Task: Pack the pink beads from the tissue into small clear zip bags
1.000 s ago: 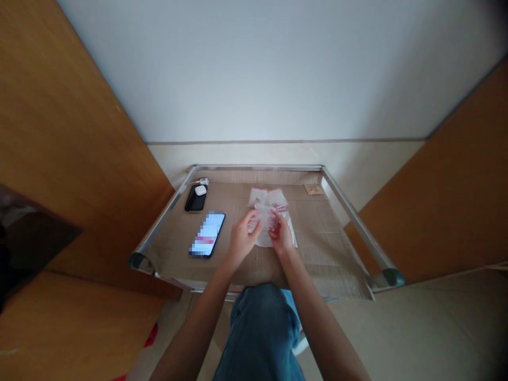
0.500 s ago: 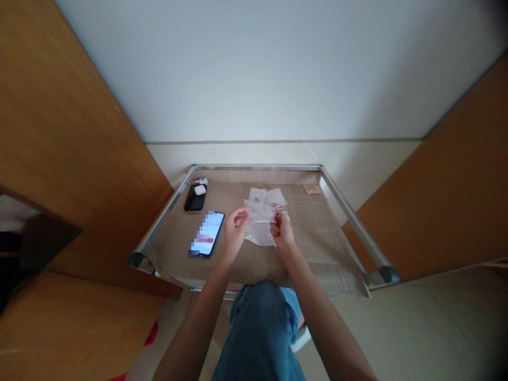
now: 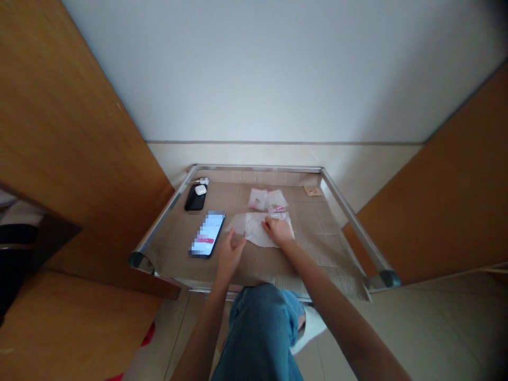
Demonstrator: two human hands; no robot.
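My left hand point(image 3: 230, 253) pinches the lower edge of a small clear plastic bag point(image 3: 237, 223), held low over the cardboard to the right of the phone. Closed, my right hand point(image 3: 279, 231) rests over a white, crumpled thin sheet point(image 3: 256, 233), perhaps paper or plastic; what its fingers hold, if anything, is hidden. Just beyond the sheet lie two small clear bags side by side, a left bag point(image 3: 257, 198) and a right bag point(image 3: 277, 200), each with something pink inside.
A metal-framed table point(image 3: 257, 168) covered with brown cardboard point(image 3: 329, 248) stands against the wall. On its left are a lit phone point(image 3: 209, 233) and a black tray-like object point(image 3: 195, 201) with a white case point(image 3: 200, 189). A small brown piece point(image 3: 313, 191) lies back right.
My left hand has moved down and slightly left with the clear bag. My right hand has come lower onto the white sheet, away from the bag it was gripping.
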